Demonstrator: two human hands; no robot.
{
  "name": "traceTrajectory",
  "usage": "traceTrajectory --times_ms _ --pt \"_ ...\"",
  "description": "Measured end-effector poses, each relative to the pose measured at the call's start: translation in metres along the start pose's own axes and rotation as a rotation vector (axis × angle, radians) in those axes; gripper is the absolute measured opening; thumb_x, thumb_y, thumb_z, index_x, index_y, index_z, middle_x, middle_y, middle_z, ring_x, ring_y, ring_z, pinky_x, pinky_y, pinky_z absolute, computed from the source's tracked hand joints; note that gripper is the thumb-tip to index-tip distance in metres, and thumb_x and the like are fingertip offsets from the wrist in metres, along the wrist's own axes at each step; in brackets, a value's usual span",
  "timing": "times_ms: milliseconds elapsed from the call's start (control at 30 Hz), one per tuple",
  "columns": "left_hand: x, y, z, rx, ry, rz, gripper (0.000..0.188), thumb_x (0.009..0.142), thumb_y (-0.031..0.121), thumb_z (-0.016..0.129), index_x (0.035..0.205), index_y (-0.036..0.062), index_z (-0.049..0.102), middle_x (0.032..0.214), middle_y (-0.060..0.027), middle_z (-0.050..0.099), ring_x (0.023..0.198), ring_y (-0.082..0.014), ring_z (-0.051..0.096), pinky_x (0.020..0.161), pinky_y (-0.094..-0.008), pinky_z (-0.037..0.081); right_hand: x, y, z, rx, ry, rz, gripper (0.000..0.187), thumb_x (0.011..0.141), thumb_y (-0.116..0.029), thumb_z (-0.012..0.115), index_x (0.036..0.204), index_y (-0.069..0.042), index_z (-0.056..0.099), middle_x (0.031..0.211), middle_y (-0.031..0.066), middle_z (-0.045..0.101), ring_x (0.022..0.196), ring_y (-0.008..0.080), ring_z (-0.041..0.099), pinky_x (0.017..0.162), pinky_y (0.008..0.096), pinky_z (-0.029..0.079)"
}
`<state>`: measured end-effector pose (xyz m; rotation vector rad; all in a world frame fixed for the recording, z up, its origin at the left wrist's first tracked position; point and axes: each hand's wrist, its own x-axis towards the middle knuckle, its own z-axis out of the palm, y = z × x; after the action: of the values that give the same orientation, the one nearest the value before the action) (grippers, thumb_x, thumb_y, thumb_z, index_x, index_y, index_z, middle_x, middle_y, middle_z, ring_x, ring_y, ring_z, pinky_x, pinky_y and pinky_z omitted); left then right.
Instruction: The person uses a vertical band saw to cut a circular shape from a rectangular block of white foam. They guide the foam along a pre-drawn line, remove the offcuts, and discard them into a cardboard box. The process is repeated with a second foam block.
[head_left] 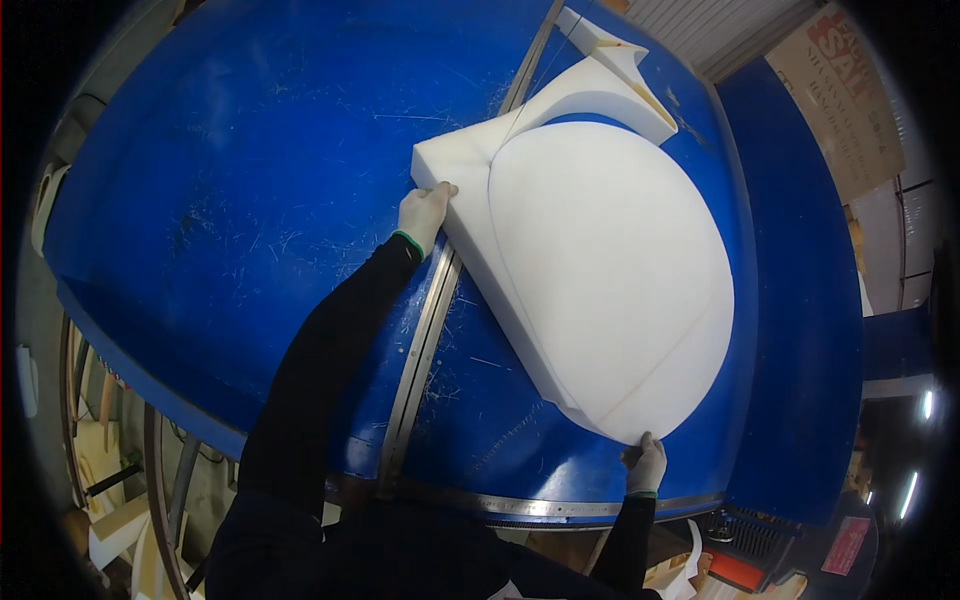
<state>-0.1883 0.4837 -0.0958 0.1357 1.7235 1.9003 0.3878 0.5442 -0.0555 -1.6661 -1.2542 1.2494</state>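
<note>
A large round white foam piece (620, 270) with a tapered near end lies on the blue table. Along its left side and far end runs a white foam block (490, 240) with a curved inner edge. My left hand (425, 215), in a white glove with a green cuff, grips the block's left edge, thumb on top. At the near tip of the round piece, my right hand (645, 466), also gloved, pinches the rim; its fingers are partly hidden. A thin dark line, apparently a wire, reaches down from the top toward the gap between the foam pieces.
The blue table (250, 150) is scattered with fine white shreds. A metal strip (425, 340) crosses it, and a metal ruler (560, 508) edges its near side. A printed cardboard sheet (835, 100) stands at upper right. Foam offcuts (120, 530) lie below at left.
</note>
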Motion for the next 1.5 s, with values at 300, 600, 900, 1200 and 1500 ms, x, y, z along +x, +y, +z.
traceTrajectory --times_ms 300,600,900,1200,1500 --pt "0.024 0.011 -0.004 0.048 -0.036 0.037 0.054 0.083 0.036 0.072 0.099 -0.0152 0.065 0.096 -0.02 0.07 0.089 -0.0263 0.066 0.081 -0.0349 0.05 -0.044 0.006 0.021 0.062 -0.016 0.056 0.024 0.104 -0.025 0.054 0.091 -0.005 0.055 0.071 0.0046 0.057 0.059 0.0148 0.056 0.054 0.0301 0.051" --pt "0.04 0.022 0.0 0.078 -0.089 0.128 0.05 0.083 0.035 0.071 0.093 -0.0142 0.068 0.091 -0.0189 0.071 0.085 -0.026 0.067 0.078 -0.0351 0.05 -0.08 0.019 0.04 0.116 0.022 0.144 0.023 0.104 -0.028 0.056 0.093 -0.007 0.056 0.075 0.0035 0.056 0.065 0.0154 0.059 0.058 0.0318 0.053" --pt "0.066 0.032 0.003 0.184 -0.113 0.169 0.052 0.083 0.037 0.07 0.093 -0.0135 0.069 0.091 -0.0189 0.071 0.084 -0.0254 0.067 0.077 -0.035 0.049 -0.129 0.021 0.071 0.163 0.058 0.194 0.024 0.103 -0.028 0.056 0.098 -0.004 0.055 0.083 0.0079 0.059 0.073 0.0188 0.061 0.061 0.0359 0.056" --pt "0.083 0.037 0.009 0.151 -0.189 0.122 0.051 0.085 0.04 0.067 0.09 -0.0105 0.07 0.085 -0.0193 0.07 0.08 -0.0287 0.066 0.077 -0.0375 0.048 -0.178 0.027 0.099 0.185 0.049 0.243 0.028 0.101 -0.03 0.058 0.102 -0.002 0.055 0.093 0.011 0.059 0.079 0.0225 0.062 0.065 0.0392 0.058" --pt "0.08 0.033 -0.002 -0.043 -0.326 0.015 0.044 0.09 0.043 0.066 0.093 -0.0008 0.07 0.081 -0.0105 0.068 0.062 -0.0164 0.053 0.059 -0.0311 0.039 -0.182 0.029 0.071 0.061 -0.08 0.244 0.038 0.103 -0.042 0.056 0.102 -0.003 0.055 0.087 0.009 0.06 0.077 0.0199 0.063 0.064 0.0372 0.057"
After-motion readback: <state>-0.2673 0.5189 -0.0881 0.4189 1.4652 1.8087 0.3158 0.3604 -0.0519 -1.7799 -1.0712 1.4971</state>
